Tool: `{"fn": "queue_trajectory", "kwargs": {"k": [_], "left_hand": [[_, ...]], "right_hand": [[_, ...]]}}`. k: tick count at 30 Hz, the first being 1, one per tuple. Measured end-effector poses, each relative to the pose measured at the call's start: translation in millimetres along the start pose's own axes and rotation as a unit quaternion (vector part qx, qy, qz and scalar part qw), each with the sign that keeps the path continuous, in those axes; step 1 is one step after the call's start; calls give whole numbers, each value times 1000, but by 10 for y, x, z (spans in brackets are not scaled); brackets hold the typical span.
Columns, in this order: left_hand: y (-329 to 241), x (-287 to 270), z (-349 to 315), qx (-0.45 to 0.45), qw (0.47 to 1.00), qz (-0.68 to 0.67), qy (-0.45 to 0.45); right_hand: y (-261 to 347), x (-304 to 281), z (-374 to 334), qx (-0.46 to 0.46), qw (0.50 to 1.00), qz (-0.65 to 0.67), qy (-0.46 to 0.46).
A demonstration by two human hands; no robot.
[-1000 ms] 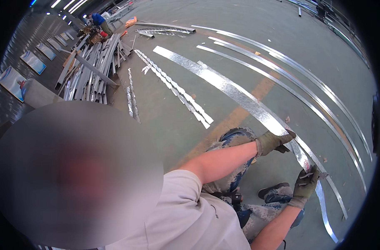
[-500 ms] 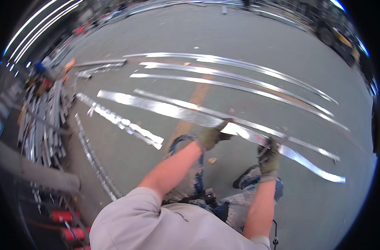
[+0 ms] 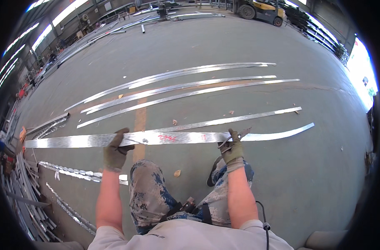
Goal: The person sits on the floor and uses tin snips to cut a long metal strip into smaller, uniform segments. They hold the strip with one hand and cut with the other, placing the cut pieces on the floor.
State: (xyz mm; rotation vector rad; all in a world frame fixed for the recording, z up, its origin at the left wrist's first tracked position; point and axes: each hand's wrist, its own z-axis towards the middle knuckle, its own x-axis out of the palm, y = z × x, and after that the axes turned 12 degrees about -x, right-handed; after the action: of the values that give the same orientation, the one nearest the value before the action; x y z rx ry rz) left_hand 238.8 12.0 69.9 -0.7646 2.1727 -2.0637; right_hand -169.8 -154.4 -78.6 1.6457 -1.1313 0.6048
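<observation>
A long, shiny metal strip with red handwritten marks stretches across in front of me, above the floor. My gloved left hand is closed on it, left of the marks, with fingers over the far edge. Farther right, my gloved right hand grips the same strip. A small, dark pointed piece sticks out by the right hand's fingertips; its kind is unclear. Beyond the right hand, the strip's end curves slightly upward in the view. Another narrow metal strip lies on the floor just past the held one.
Several more metal strips lie farther out on the floor. Crumpled metal strips lie at left, by a pile of metal lengths. A yellow and dark forklift stands at the far back. A dry leaf lies near my legs.
The view has swung to the right, so the floor strips look turned. Both hands still hold the metal strip, which now runs nearly level across the view, and they look farther apart.
</observation>
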Motion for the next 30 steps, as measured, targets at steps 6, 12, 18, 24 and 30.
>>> {"fn": "queue_trajectory", "kwargs": {"k": [6, 12, 18, 24, 30], "left_hand": [[-567, -151, -143, 58, 997, 42, 7], [-950, -381, -260, 109, 987, 115, -42], [-808, -616, -141, 182, 848, 458, -197], [-32, -1132, 364, -57, 930, -325, -164], [995, -1907, 715, -124, 811, -506, -264]], "right_hand": [[39, -177, 56, -12, 998, -12, -68], [48, -52, 19, -27, 997, -14, -71], [148, -302, 289, 22, 983, -66, 168], [-109, -224, 296, -38, 993, -63, 88], [-233, 14, 59, 3, 984, -126, 129]]}}
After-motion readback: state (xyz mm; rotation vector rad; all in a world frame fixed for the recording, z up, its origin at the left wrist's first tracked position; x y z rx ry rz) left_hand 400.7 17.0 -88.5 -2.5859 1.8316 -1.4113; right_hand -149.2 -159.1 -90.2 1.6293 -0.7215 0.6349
